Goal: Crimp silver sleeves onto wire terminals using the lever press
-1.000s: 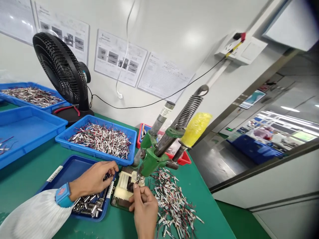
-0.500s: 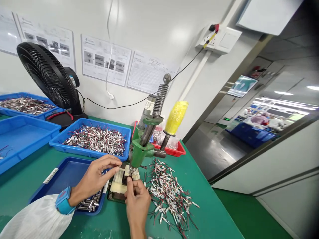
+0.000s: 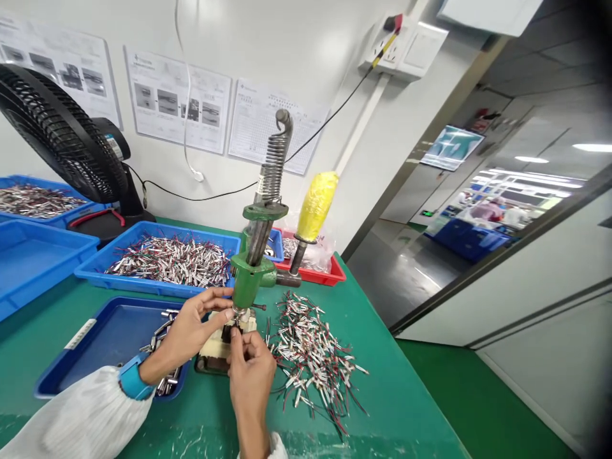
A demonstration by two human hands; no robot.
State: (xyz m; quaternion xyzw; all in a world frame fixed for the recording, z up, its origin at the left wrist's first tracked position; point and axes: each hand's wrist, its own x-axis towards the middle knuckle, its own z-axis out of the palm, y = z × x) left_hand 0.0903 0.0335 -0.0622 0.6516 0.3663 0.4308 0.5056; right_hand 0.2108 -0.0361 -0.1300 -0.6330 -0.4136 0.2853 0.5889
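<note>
A green hand press (image 3: 248, 280) with a spring on top and a yellow-wrapped lever (image 3: 317, 207) stands at the middle of the table. My left hand (image 3: 196, 325) is at the left side of the pale fixture (image 3: 215, 346) under the press head, its thumb and forefinger pinched together at the metal tip. My right hand (image 3: 251, 370) touches the front of the fixture with its thumb, fingers curled. Whatever either hand holds is too small to make out. Right of the press lies a pile of small silvery parts with red and black wires (image 3: 315, 350).
Left of the press, a dark blue tray (image 3: 109, 325) holds metal cylinders. Behind it is a blue bin (image 3: 157, 288) of wired parts. More blue bins and a black fan (image 3: 62, 134) stand at left, a red tray (image 3: 329, 278) behind the press.
The camera view has shifted, so everything sits further left and slightly higher. My left hand has moved in closer to the press tip; my right hand stays at the fixture's front.
</note>
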